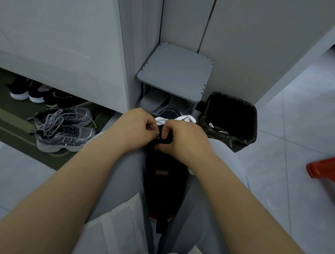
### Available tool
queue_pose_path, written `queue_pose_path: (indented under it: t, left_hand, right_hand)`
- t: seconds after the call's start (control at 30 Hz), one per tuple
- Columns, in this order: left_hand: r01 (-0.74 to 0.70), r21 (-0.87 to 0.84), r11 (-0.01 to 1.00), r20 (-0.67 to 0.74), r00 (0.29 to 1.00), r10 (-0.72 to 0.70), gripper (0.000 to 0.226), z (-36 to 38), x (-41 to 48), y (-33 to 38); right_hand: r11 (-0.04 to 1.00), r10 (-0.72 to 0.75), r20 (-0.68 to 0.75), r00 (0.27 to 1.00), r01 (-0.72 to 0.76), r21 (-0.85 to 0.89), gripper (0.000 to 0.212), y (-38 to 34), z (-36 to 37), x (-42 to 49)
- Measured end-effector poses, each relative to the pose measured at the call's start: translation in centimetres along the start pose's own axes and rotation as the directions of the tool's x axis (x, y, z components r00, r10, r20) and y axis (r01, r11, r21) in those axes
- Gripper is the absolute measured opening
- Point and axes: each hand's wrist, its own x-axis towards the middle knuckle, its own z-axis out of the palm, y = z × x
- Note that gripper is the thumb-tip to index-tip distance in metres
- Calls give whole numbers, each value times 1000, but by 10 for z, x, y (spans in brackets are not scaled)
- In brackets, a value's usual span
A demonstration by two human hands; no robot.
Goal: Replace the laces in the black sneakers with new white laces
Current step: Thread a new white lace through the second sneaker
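Pale tiled floor [280, 178], grey shoe rack [175, 74] in corner. Black sneaker [166, 173] lies wedged between my knees, heel toward me. Left grip [140, 128] pinches white lace [175, 120] near the toe end; right grip [183, 140] is curled closed on the sneaker's upper.

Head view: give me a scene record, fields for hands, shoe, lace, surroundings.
left hand: pinches lace at the sneaker's far end
right hand: grips sneaker upper beside it
sneaker: black, held between the knees
lace: white, loose beyond the hands
bin: black-lined, right of the hands
grey sneakers: on mat, left
rack: grey, slippers under its top
stool: red, right edge
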Motion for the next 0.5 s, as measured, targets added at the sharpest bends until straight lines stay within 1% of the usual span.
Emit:
queue_pose_path:
  t: [0.07,0.17,0.27,0.37,0.43,0.5]
  left_hand:
    - [9,12,1000,-5,1000,-9,11,2,0,0]
    - [3,17,1000,-20,1000,-3,12,3,1,-1]
    - [-7,5,1000,-12,1000,7,11,3,1,-2]
    - [-17,4,1000,-11,1000,17,10,4,1,-3]
    - [-16,4,1000,-11,1000,16,10,5,2,-4]
    - [-7,-9,1000,3,1000,7,9,4,3,-5]
  right_hand:
    - [996,-36,-44,998,32,-88,24,-4,3,2]
    - [988,-55,-115,992,38,-148,20,-6,10,4]
    - [993,-18,-144,989,1,-118,8,1,15,4]
    - [997,6,-146,989,-17,-70,18,4,14,1]
    - [996,-13,-161,987,-2,-90,17,3,13,-1]
    - [988,-73,-197,978,43,-149,11,0,12,-2]
